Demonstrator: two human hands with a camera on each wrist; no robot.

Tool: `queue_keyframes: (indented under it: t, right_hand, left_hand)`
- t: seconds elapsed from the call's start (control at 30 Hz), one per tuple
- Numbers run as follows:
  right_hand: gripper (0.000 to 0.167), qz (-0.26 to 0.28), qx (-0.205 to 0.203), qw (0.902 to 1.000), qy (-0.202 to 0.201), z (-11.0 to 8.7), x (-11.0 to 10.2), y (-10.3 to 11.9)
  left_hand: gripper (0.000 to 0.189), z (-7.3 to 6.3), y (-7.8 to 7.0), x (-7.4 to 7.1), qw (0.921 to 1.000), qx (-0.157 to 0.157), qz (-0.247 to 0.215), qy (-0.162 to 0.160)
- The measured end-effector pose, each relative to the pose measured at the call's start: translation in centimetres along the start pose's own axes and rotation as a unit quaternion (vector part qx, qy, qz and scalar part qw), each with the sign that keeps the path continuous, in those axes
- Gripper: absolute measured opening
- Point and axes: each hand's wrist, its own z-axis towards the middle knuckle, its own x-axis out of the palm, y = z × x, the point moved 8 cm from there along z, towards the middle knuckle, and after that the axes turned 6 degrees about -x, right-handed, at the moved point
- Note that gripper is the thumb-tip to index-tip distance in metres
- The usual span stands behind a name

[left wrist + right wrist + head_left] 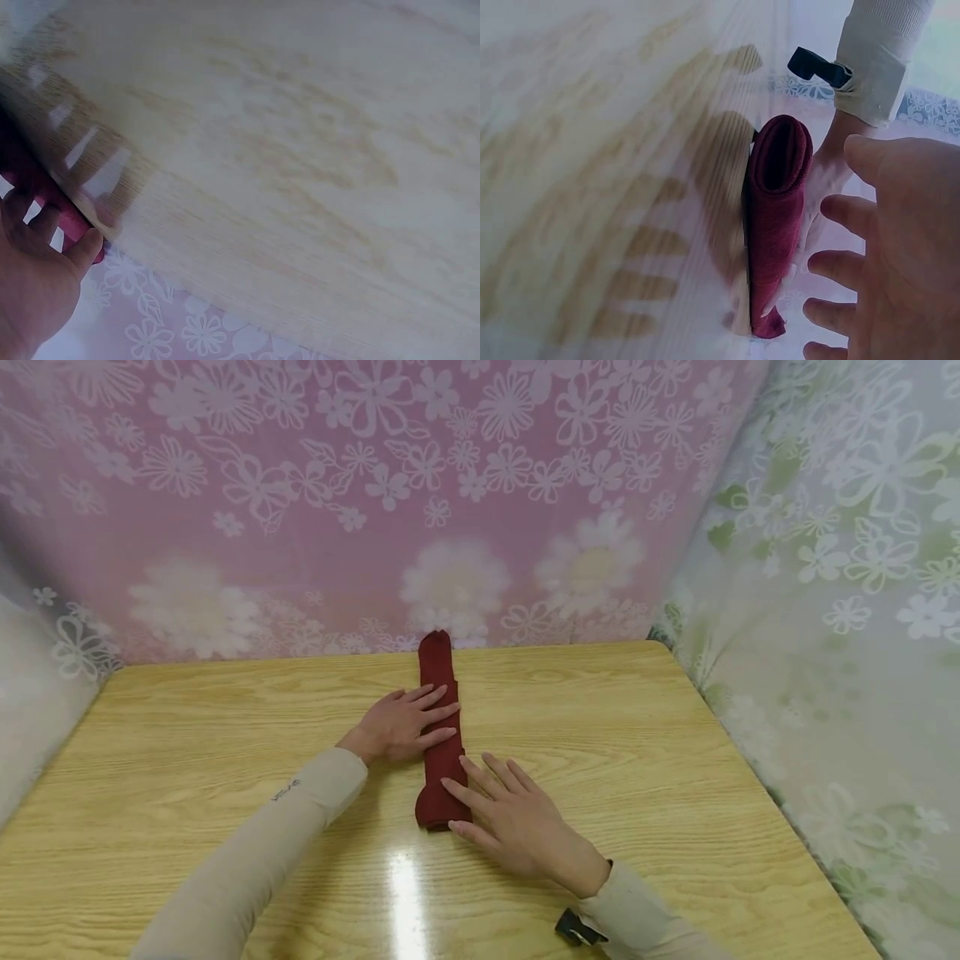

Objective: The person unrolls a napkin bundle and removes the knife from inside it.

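A dark red cloth [444,768], rolled into a long narrow strip, lies lengthwise on the wooden table. Its near end shows a spiral of layers in the right wrist view, where the cloth roll [776,225] stands out plainly. My left hand [397,725] rests across the middle of the roll, fingers spread and nearly straight. In the left wrist view only part of that hand [41,289] and a bit of the cloth appear. Over the near right side of the roll is my right hand [525,827], its fingers extended and apart; the right wrist view shows it gripping nothing.
The wooden table [615,718] has a bright reflection near its front. A pink floral curtain [315,552] hangs along the back edge, and a white-green floral one [825,635] along the right. A black strap device [579,928] sits at the right cuff.
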Motion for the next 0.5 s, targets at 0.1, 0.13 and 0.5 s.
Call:
queue_keyframes:
  t: [0.1, 0.13, 0.5]
  right_hand:
    - [0.059, -0.002, -0.001, 1.0, -0.009, 0.1, -0.3, 0.3]
    - [0.059, -0.002, -0.001, 0.9999, -0.012, 0.1, -0.3, 0.4]
    - [0.055, -0.008, 0.0, 0.999, -0.044, 1.2, -1.7, 1.8]
  left_hand:
    - [0.058, 0.0, 0.0, 0.1, 1.0, 0.001, 0.0, 0.004]
    - [0.058, 0.0, 0.0, 0.2, 1.0, 0.003, -0.001, 0.003]
    - [0.057, -0.1, -0.2, -0.1, 0.9996, -0.005, 0.026, -0.002]
